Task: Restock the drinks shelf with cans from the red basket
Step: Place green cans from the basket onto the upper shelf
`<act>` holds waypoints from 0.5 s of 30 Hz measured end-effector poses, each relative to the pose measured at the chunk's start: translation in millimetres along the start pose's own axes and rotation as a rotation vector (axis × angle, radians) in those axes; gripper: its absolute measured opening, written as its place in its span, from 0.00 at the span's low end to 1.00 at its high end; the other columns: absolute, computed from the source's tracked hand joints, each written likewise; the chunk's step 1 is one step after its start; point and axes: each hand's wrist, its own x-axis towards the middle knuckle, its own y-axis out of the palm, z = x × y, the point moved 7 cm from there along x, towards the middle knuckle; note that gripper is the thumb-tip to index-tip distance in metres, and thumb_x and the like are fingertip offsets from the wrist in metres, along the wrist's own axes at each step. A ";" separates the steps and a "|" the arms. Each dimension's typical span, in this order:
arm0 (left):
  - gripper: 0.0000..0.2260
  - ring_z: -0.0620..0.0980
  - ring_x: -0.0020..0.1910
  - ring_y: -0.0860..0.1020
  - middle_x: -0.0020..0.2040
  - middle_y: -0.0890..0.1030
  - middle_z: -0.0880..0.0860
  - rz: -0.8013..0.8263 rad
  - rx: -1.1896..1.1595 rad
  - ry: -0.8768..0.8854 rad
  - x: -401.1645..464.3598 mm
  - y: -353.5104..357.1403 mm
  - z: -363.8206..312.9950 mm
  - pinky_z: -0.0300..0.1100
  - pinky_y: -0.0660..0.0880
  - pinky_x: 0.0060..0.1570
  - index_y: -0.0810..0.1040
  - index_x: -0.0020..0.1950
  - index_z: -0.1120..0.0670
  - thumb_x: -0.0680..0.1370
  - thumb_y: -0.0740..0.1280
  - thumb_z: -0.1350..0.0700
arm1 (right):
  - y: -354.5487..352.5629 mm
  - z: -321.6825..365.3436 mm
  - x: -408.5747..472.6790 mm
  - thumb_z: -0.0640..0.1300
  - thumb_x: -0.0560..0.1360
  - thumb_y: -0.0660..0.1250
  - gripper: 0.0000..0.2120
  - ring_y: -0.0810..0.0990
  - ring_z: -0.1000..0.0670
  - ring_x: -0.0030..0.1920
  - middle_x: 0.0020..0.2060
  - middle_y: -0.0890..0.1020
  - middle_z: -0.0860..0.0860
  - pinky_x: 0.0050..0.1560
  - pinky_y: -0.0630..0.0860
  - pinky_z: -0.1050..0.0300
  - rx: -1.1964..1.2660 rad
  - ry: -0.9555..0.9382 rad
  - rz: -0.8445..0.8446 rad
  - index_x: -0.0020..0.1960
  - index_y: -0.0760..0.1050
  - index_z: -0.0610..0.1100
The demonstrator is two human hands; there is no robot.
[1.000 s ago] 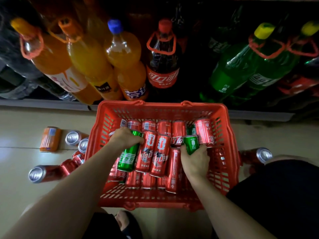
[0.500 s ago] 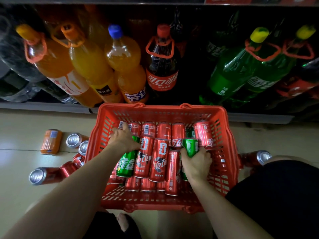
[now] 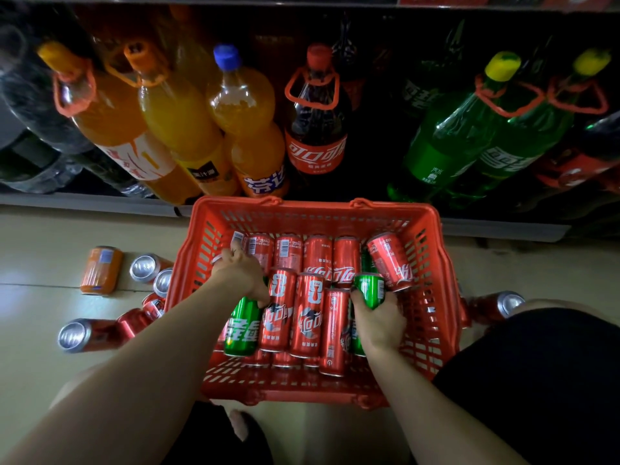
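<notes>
The red basket [image 3: 432,263] sits on the floor in front of the drinks shelf [image 3: 100,203], filled with several red cola cans [image 3: 310,317] lying down. My right hand [image 3: 377,322] grips a green can [image 3: 369,288] and holds it just above the red cans. My left hand [image 3: 240,273] lies over the top end of another green can [image 3: 243,327]. Its fingertips reach a red can [image 3: 237,238] in the basket's back left corner. Whether this hand grips anything is hidden.
Big orange [image 3: 174,129], cola [image 3: 315,129] and green [image 3: 446,146] bottles fill the bottom shelf. An orange can [image 3: 100,270] and several red cans [image 3: 87,335] lie on the floor left of the basket, and one red can [image 3: 493,307] lies to its right. My knee [image 3: 536,380] is at the lower right.
The green can under my left hand has slid toward me, and the hand's fingers now reach the back left cans. My right hand keeps its green can, barely moved.
</notes>
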 end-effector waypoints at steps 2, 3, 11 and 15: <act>0.39 0.66 0.80 0.54 0.83 0.45 0.65 0.011 0.063 0.006 0.6 2.5 -1.4 0.57 0.66 0.75 0.70 0.77 0.53 0.71 0.76 0.39 | -1.9 4.1 -1.2 0.56 0.71 0.74 0.20 0.81 0.39 0.50 0.46 0.83 0.44 0.54 0.77 0.49 0.012 -0.020 -0.022 0.53 0.78 0.42; 0.39 0.66 0.80 0.54 0.83 0.46 0.65 0.015 0.088 0.008 1.1 3.6 -1.8 0.57 0.66 0.76 0.70 0.77 0.53 0.71 0.76 0.38 | -2.8 6.7 -1.8 0.57 0.71 0.74 0.20 0.80 0.39 0.50 0.45 0.83 0.44 0.53 0.76 0.49 0.014 -0.030 -0.031 0.52 0.77 0.42; 0.48 0.67 0.80 0.52 0.83 0.50 0.63 0.105 0.037 0.034 -1.4 0.0 5.7 0.61 0.65 0.76 0.65 0.81 0.52 0.66 0.79 0.37 | -2.3 44.8 -14.1 0.57 0.70 0.75 0.15 0.75 0.44 0.49 0.37 0.75 0.56 0.47 0.75 0.50 0.034 -0.239 0.025 0.46 0.76 0.48; 0.40 0.62 0.75 0.69 0.78 0.68 0.58 0.118 -0.209 0.117 -15.4 -11.5 5.8 0.56 0.72 0.71 0.70 0.75 0.55 0.68 0.81 0.46 | 8.9 56.1 -22.3 0.64 0.68 0.73 0.17 0.78 0.45 0.45 0.36 0.77 0.55 0.43 0.79 0.46 0.048 -0.305 0.115 0.43 0.75 0.52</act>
